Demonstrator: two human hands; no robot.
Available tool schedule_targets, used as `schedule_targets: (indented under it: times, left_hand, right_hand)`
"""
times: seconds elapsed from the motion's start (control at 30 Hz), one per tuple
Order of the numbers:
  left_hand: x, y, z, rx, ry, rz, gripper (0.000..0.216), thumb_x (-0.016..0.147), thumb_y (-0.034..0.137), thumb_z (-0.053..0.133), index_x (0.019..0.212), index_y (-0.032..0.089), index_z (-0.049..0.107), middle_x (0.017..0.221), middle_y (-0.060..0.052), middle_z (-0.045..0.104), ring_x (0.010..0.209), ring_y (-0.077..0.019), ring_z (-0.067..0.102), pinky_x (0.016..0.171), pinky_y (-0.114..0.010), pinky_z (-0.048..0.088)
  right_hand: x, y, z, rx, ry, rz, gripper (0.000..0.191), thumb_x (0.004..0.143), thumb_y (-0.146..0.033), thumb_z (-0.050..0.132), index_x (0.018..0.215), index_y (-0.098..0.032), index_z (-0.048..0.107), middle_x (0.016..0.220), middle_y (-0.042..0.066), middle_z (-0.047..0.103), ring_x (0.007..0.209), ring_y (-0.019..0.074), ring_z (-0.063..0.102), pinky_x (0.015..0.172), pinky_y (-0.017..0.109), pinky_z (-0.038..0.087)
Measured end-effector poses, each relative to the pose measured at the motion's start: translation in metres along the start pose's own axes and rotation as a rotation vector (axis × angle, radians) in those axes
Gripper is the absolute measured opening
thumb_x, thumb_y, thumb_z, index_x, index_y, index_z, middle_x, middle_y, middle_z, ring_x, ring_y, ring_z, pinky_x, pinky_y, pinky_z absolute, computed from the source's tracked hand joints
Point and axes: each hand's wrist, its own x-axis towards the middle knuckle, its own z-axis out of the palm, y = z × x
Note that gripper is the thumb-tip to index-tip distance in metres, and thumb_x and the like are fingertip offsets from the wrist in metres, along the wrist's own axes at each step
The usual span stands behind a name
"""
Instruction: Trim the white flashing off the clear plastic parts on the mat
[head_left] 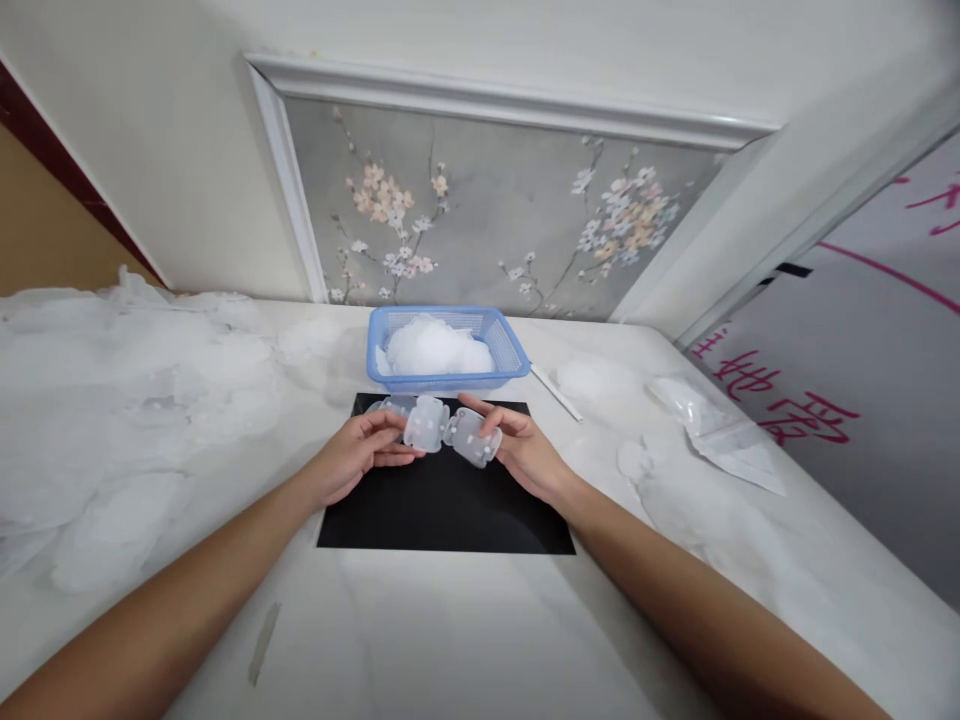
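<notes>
Above a black mat (450, 510), both hands hold small translucent plastic pieces with rounded lobes and whitish dots. My left hand (364, 455) is closed on a frosted plastic piece (425, 424); more of the same plastic shows behind its fingers. Between thumb and fingers, my right hand (525, 450) grips another frosted piece (472, 437), tilted down to the right. The two pieces meet edge to edge between the hands; whether they are joined, I cannot tell. Just beyond the mat is a blue basket (450, 383) holding a heap of white, translucent pieces (435, 348).
A large spread of whitish translucent pieces (135, 420) covers the table's left side. Right of the basket lie a thin white strip (556, 392) and a clear plastic bag (724, 440). A wall with a framed floral panel (480, 220) rises behind the table.
</notes>
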Motion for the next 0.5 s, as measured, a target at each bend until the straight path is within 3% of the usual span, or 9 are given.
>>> schedule_targets:
  times: [0.17, 0.33, 0.5]
  left_hand:
    - [0.000, 0.000, 0.002, 0.008, 0.006, -0.026, 0.024, 0.088, 0.040, 0.060, 0.095, 0.017, 0.065, 0.103, -0.008, 0.072, 0.095, -0.0242, 0.072, 0.092, -0.040, 0.055]
    - [-0.001, 0.002, 0.008, 0.016, 0.077, -0.025, 0.033, 0.088, 0.048, 0.059, 0.102, 0.018, 0.057, 0.091, -0.007, 0.072, 0.092, -0.0246, 0.073, 0.094, -0.043, 0.054]
    - [-0.001, 0.004, 0.016, 0.122, 0.177, -0.043, 0.031, 0.083, 0.032, 0.069, 0.103, 0.019, 0.049, 0.092, -0.006, 0.072, 0.088, -0.0214, 0.074, 0.090, -0.039, 0.057]
  right_hand:
    - [0.003, 0.001, -0.001, -0.022, 0.001, 0.094, 0.014, 0.064, -0.031, 0.077, 0.069, -0.020, 0.068, 0.095, 0.005, 0.074, 0.086, 0.0227, 0.069, 0.075, 0.035, 0.054]
    - [0.003, -0.003, -0.001, 0.028, -0.091, 0.110, 0.023, 0.068, -0.026, 0.063, 0.086, -0.019, 0.075, 0.105, 0.008, 0.074, 0.096, 0.0250, 0.068, 0.085, 0.040, 0.053]
    - [0.001, -0.004, -0.001, 0.036, -0.052, 0.100, 0.019, 0.072, -0.027, 0.066, 0.088, -0.019, 0.071, 0.105, 0.008, 0.073, 0.093, 0.0217, 0.069, 0.084, 0.037, 0.053]
